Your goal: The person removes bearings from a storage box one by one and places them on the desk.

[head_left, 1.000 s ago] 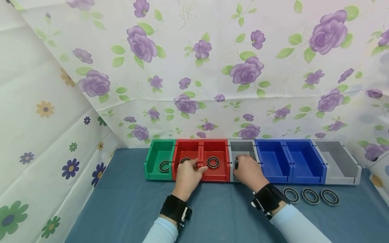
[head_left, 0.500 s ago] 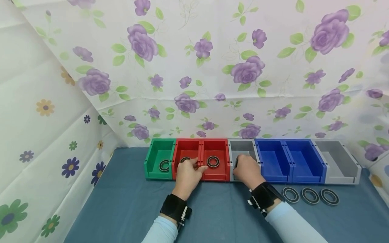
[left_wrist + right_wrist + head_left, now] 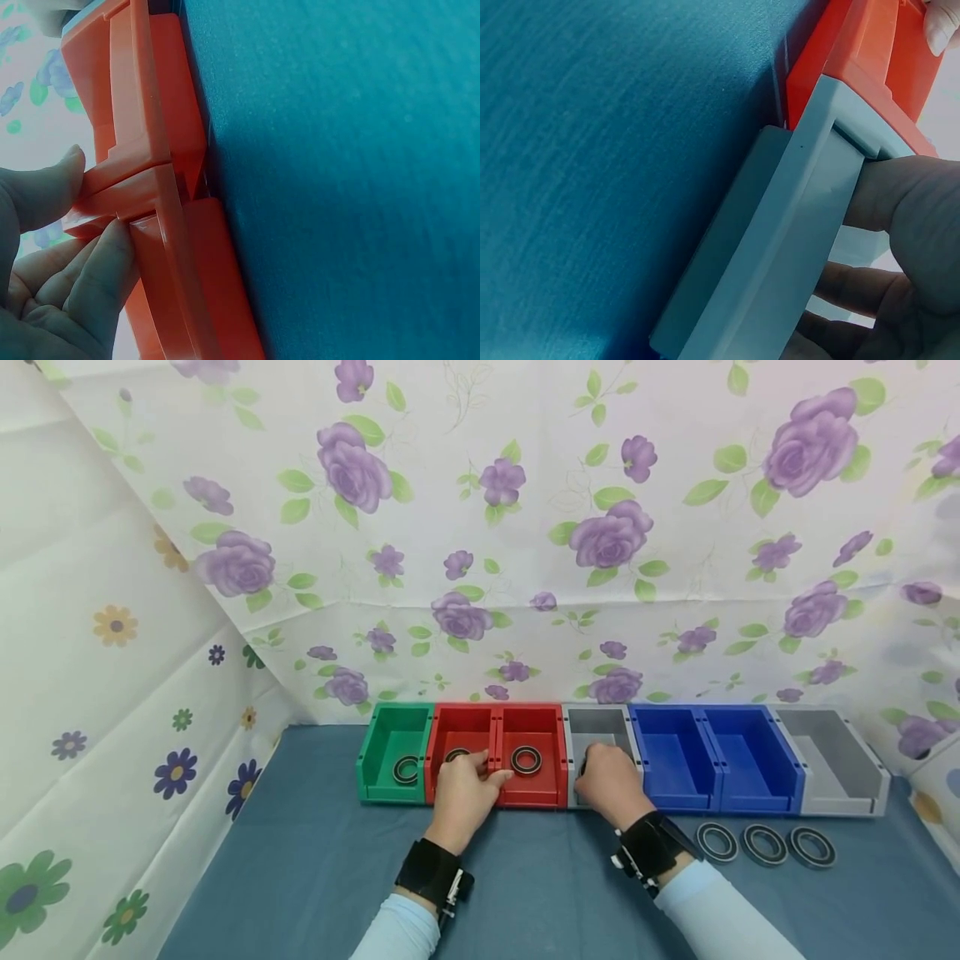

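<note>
My left hand point(image 3: 467, 793) pinches the adjoining walls of two red bins point(image 3: 534, 799), the thumb on the right side and the fingers on the left in the head view. A dark ring bearing point(image 3: 527, 761) lies in the right red bin; another bearing point(image 3: 456, 754) in the left one is partly covered by that hand. My right hand point(image 3: 611, 783) reaches into the small grey bin point(image 3: 600, 718), fingers curled down behind its front wall point(image 3: 780, 247). At the fingertips shows the dark edge of a bearing point(image 3: 582, 766), mostly hidden by the hand.
A green bin point(image 3: 390, 793) with a bearing point(image 3: 406, 769) stands at the row's left end. Two blue bins point(image 3: 675, 752) and a wider grey bin point(image 3: 832, 760) stand to the right. Three bearings point(image 3: 765, 845) lie on the blue cloth before them. A flowered sheet point(image 3: 480, 552) hangs behind.
Over the last second my right wrist has shifted slightly left, its fingers staying inside the grey bin. The left hand keeps its place on the red bins.
</note>
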`<state>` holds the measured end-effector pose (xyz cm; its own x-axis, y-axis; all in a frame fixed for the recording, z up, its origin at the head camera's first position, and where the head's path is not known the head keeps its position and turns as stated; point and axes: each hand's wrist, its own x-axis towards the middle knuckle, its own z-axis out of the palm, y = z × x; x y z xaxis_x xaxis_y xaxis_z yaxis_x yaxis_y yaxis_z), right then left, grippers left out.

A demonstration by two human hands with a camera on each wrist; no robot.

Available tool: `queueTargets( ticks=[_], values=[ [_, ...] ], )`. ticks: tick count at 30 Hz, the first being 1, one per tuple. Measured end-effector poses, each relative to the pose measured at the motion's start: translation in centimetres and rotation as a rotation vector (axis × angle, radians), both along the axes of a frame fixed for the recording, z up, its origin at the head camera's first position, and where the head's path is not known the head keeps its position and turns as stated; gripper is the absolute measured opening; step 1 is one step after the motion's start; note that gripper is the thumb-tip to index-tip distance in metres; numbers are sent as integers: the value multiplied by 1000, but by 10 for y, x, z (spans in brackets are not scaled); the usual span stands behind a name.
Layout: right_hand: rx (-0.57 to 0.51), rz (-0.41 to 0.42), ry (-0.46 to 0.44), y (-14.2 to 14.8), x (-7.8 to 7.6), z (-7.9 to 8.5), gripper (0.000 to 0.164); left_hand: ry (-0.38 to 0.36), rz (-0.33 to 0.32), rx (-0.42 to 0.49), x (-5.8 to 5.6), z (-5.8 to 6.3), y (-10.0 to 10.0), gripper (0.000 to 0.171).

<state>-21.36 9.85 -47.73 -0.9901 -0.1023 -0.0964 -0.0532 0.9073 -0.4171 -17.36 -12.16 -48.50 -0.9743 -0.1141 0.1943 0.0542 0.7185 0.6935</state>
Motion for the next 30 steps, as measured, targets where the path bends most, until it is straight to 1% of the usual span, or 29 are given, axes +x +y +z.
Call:
queueTargets(
  ticks=[8, 12, 15, 20, 24, 27, 30],
  values=[
    [-10, 4, 33, 0, 0, -1, 11, 11, -1, -8, -1, -2, -1, 56],
    [-35, 8, 50, 1, 1, -4, 12, 12, -4, -4, -1, -2, -1, 55],
    [-48, 22, 96, 3, 2, -7, 14, 6, -12, 3, 0, -2, 0, 56],
    [-46, 42, 218, 8, 3, -12, 13, 1, -22, 6, -2, -2, 0, 58],
    [-62, 48, 298, 11, 6, -12, 26, 3, -19, 5, -2, -3, -1, 59],
    [-99, 51, 353, 14, 9, -9, 39, 8, -18, 11, -1, -2, -1, 58],
    [-143, 52, 396, 16, 12, -4, 47, 14, -17, 14, 0, -1, -1, 56]
  ],
)
